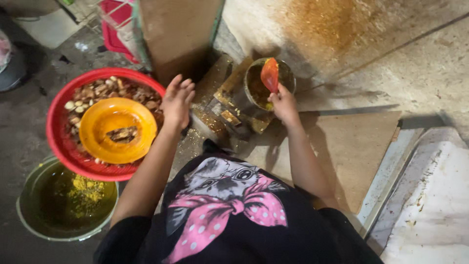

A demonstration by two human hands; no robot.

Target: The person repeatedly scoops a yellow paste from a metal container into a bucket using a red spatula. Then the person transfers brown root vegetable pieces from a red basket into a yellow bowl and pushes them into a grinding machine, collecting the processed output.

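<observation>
My right hand [283, 103] grips a small orange plastic scoop [269, 74], tilted upright over the round metal pot [288, 74] just beyond it.

Stained concrete floor [391, 54], dim light, cardboard sheet [356, 146].

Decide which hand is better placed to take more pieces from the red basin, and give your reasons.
Probably the left hand. It is open and empty, hovering at the rim of the red basin, beside the orange bowl. The right hand grips the red scoop over the metal pot.
</observation>
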